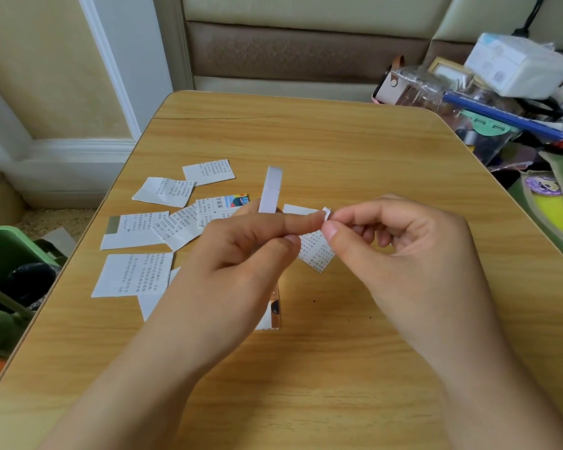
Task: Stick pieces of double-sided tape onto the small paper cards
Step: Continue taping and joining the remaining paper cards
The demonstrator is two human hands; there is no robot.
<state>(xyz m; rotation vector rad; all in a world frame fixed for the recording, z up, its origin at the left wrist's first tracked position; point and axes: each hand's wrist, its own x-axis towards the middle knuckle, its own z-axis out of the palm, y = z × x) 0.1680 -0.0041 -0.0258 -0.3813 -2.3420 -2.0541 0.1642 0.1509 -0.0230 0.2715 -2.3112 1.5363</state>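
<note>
Wooden table (338,141) with scattered cards (132,274), green bin (4,251) alongside.

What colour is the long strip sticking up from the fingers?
The tape strip is white, faintly lilac, plain with no print. The head view shows it best.

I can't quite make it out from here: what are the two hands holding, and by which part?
The left hand pinches a printed paper card by its upper edge. The right hand pinches a small white scrap at that card's top corner, probably tape backing.
</note>
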